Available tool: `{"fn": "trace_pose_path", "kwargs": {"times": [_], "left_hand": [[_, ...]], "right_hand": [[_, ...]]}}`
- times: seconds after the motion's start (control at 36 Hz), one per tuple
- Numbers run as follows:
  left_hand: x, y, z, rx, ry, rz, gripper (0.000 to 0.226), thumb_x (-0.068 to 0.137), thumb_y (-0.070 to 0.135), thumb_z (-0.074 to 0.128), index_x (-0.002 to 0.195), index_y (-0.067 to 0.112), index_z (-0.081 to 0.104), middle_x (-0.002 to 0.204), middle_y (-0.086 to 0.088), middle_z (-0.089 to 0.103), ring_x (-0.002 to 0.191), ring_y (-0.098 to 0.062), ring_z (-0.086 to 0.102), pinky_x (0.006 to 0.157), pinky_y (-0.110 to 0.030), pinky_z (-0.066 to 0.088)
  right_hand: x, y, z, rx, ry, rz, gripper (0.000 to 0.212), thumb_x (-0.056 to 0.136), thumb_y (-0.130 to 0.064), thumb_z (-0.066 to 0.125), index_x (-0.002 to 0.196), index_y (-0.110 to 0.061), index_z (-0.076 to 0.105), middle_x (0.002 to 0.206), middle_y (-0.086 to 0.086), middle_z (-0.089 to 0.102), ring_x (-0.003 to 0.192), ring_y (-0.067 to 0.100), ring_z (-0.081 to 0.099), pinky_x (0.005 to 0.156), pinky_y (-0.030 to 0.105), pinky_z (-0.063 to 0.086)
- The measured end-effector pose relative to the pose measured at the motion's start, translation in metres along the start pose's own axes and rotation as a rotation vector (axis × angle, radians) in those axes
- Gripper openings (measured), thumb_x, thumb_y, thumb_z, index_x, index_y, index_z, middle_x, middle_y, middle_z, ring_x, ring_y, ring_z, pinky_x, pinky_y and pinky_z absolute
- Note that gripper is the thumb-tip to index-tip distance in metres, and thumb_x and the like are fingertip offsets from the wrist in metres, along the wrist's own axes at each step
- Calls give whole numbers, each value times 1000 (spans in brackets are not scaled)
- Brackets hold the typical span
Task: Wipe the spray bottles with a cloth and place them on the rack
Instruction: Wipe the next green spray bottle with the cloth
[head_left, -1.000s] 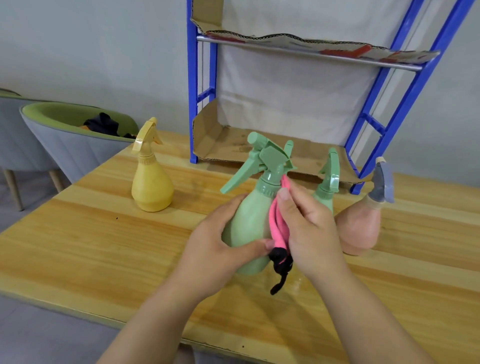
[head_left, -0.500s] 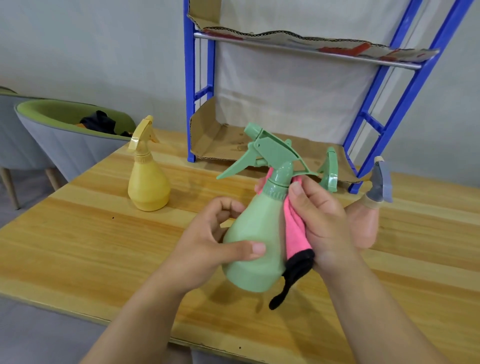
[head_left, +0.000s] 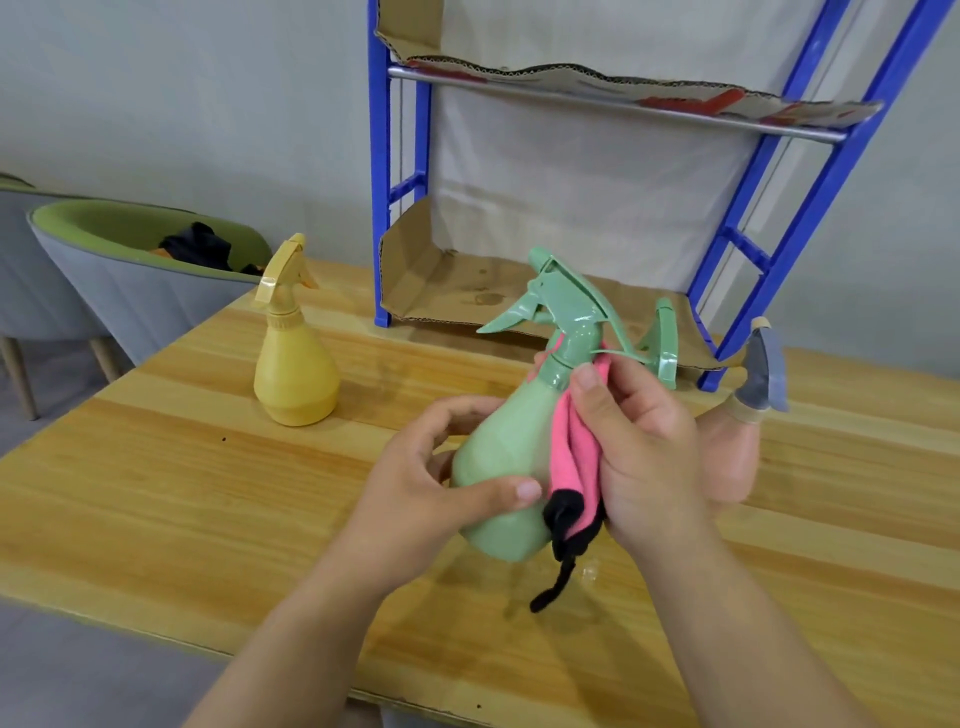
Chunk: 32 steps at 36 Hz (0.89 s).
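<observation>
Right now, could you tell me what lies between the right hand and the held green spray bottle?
The pink cloth, which the right hand presses against the green spray bottle; the head view shows it.

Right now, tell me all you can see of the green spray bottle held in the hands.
The green spray bottle is pale green, smooth and plastic-looking, with a pear-shaped body, a ribbed collar and a trigger head facing left. It is tilted, with the head leaning right and away, and seems lifted just off the table. The left hand grips its body, thumb across the front. The right hand presses a pink, black-edged cloth against its right side, up to the neck.
</observation>
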<state>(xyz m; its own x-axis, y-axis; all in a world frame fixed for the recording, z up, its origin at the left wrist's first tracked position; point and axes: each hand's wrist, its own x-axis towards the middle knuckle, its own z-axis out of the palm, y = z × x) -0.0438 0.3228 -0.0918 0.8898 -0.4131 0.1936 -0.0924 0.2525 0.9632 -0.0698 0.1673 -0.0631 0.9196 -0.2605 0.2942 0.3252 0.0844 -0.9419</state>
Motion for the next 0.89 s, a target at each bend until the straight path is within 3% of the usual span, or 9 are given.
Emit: {"fn": "trace_pose_path", "kwargs": {"times": [0.06,0.17,0.28,0.5,0.56,0.67,0.75,0.83,0.89], "left_hand": [[-1,2,-3,-79,-35,5,63,40,36,93,98,24,69,100,4,68,84,-16,68,67,-27,55],[-3,7,-4,-181,-119,-58,62,44,47,90,98,23,73,98,-1,72,86,-17,69,67,-25,54],[-2,9,-4,-212,-161,-105,65,48,42,90,106,19,73,102,-7,73,89,-22,70,69,-28,54],[-1,5,-5,-256,-143,-142,76,51,44,89,117,16,67,120,-12,67,107,-26,66,81,-30,55],[0,4,-4,-265,-139,-116,70,54,37,88,118,18,67,125,-7,65,112,-22,64,82,-28,54],[1,3,1,-184,-56,-79,40,62,31,74,101,24,72,111,-4,69,96,-16,67,73,-25,54],[1,1,6,-102,3,-54,44,57,35,77,100,30,71,111,3,68,90,-16,69,68,-28,55],[-1,-2,9,23,68,-17,63,44,35,84,104,36,64,112,6,64,91,-19,68,65,-32,56],[0,-4,8,24,119,1,63,39,36,87,98,36,64,107,6,64,88,-13,67,65,-29,55]], "right_hand": [[0,-5,-3,80,-115,37,44,69,-52,72,99,-21,74,106,8,72,99,25,66,93,51,50],[0,-13,-7,153,-312,103,46,77,-53,67,109,-20,71,118,10,69,106,29,66,90,43,53],[1,-12,-11,94,-323,94,43,77,-56,65,104,-22,72,117,10,69,107,32,64,95,49,49],[-1,-5,-13,93,-336,99,49,79,-59,62,108,-21,70,118,8,68,109,26,64,96,43,51],[-1,-3,-10,140,-310,86,44,77,-56,66,103,-21,72,110,9,71,101,25,67,90,39,54],[0,-1,-4,58,-155,55,49,67,-65,69,90,-22,73,92,5,72,86,20,68,79,32,56],[-2,0,2,-34,-45,25,61,66,-73,65,85,-15,66,87,10,63,82,23,60,79,42,50],[-3,-3,8,-69,41,21,29,80,-54,58,75,-27,69,77,2,62,77,20,57,78,47,49],[-2,-3,7,-86,44,19,21,82,-47,55,75,-34,70,77,-3,65,79,18,59,82,50,50]]}}
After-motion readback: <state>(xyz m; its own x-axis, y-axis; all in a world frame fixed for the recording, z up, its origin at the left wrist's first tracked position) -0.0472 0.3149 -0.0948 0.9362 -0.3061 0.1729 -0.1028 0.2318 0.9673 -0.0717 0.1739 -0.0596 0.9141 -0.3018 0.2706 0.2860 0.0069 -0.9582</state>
